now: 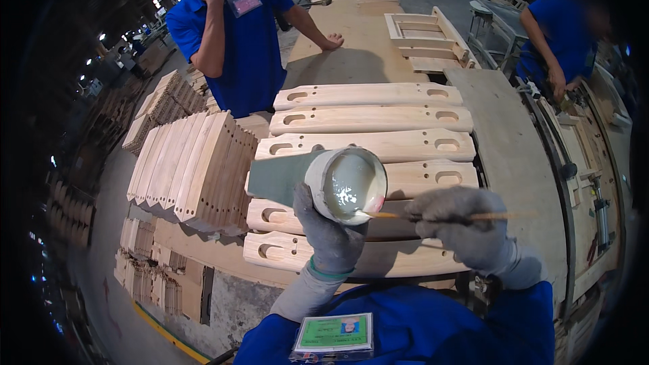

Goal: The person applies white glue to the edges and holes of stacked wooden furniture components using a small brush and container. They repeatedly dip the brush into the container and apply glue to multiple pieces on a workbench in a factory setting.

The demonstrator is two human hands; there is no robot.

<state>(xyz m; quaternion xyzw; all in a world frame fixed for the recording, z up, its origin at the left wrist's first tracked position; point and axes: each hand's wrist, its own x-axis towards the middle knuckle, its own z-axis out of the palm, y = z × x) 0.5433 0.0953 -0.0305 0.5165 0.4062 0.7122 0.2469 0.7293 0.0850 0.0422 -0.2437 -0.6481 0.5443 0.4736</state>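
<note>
My gloved left hand (331, 238) is wrapped round a round white cup (315, 179), tilted so its inside shows. Pale, wet, glue-like liquid (346, 182) lies in it. A flat grey-green piece (280, 177) juts out to the left beside the cup; whether my left hand holds it too, I cannot tell. In my gloved right hand (463, 220) is a thin wooden stick (389, 215), its whitened tip at the cup's near rim. Beneath both hands lie several pale wooden slats (372, 118) in a row, with oval slots and small round holes near their ends.
Left of the slats stands a stack of wooden pieces (182, 165). A co-worker in blue (247, 40) leans a hand on the far table (351, 23). Wooden frames (426, 34) lie beyond. Another person in blue (558, 34) works at a bench on the right.
</note>
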